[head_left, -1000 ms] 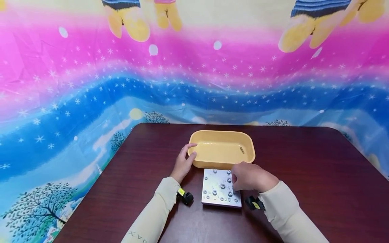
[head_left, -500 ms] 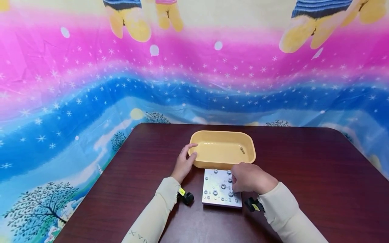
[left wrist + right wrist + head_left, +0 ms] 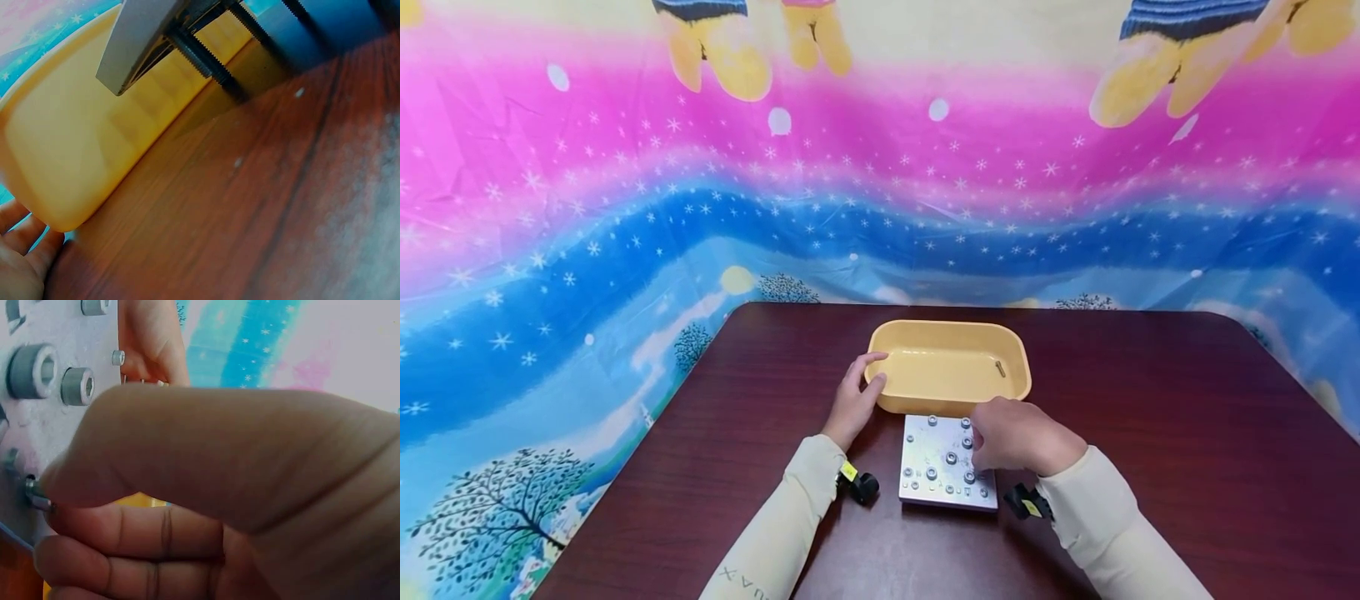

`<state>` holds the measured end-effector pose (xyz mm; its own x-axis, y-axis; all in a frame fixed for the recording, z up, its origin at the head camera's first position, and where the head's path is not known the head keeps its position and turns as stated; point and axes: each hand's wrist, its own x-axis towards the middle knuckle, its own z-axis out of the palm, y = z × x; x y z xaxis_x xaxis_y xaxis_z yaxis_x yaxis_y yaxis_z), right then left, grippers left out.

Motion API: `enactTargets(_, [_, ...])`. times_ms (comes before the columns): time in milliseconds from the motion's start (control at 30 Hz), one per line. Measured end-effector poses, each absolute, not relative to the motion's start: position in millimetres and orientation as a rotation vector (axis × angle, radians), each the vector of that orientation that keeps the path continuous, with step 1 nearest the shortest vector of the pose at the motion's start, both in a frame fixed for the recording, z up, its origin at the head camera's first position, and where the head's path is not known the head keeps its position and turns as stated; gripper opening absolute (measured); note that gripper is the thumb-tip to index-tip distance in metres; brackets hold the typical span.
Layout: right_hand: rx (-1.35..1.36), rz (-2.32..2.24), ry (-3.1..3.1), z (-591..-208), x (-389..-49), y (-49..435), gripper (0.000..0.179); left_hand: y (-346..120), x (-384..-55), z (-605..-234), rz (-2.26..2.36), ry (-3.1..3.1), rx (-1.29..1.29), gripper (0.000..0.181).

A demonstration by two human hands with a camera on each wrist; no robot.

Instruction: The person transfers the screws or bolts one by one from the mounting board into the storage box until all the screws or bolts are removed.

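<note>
Unmoved: right hand (image 3: 1021, 437) pinching screw (image 3: 40, 501); left hand (image 3: 850, 408), half-open, touching tray (image 3: 936, 407)

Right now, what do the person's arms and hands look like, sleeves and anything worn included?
The left hand and right hand wear no gloves. The left sleeve and right sleeve are long and cream; the left bears dark lettering. Each wrist has a small black camera with a yellow label.
</note>
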<state>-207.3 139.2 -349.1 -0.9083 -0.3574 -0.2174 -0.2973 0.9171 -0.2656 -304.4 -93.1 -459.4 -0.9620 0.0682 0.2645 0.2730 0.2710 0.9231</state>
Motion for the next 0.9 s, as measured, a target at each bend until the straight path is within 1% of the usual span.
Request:
enactTargets(300, [-0.466, -0.342, 2.776, -349, -206, 138, 0.02, -93, -306, -460, -1.764, -2.333, -0.337, 0.032])
enactTargets(600, [-0.469, -0.25, 2.815, -347, -204, 136, 0.022, -92, -307, -458, -1.78, -2.289, -0.389, 0.036])
enactTargets(833, [-0.451, -0.269, 2.825, -348, -201, 133, 0.02, -89, -279, -425, -1.754, -2.328, -0.39, 0.034])
enactTargets(900, [-0.452, -0.273, 2.833, -348, -201, 133, 0.02, -89, -278, -423, -1.758, -2.336, -0.385, 0.034])
